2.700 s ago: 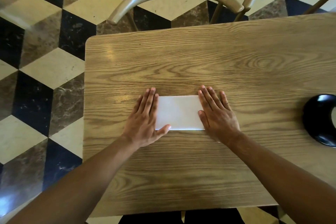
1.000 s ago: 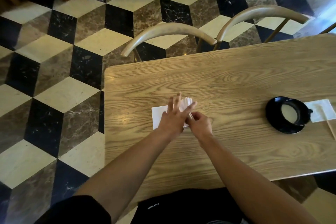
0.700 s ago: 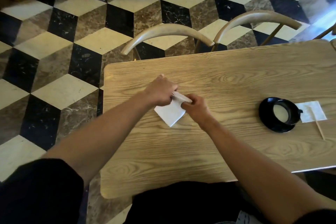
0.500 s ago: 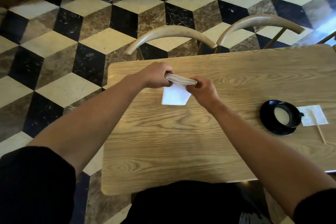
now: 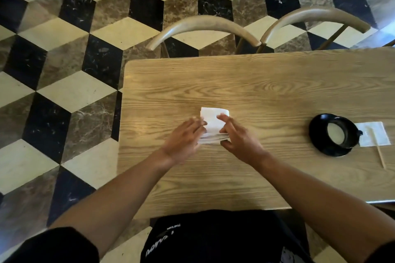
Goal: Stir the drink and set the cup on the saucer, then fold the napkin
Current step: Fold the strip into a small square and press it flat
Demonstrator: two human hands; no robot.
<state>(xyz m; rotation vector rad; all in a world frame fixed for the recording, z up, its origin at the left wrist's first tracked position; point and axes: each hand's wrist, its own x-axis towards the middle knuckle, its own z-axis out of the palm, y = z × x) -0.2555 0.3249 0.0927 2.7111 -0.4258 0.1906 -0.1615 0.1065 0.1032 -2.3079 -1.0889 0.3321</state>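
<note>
— Are there any words to read here?

— Only a few white marks on the black clothing (image 5: 213, 239) at the near edge, right under the camera. There is a tiny white line of print and some bigger white letters below it.

— What do they say?

— I cannot tell. They look upside down and blurry, and they are too small to make out.

— Is there anything written on other things?

— No. I see no words or numbers anywhere else.

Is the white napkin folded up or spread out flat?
Folded. The napkin is a small thick white block on the table, with stacked layers showing along its near edge.
</note>
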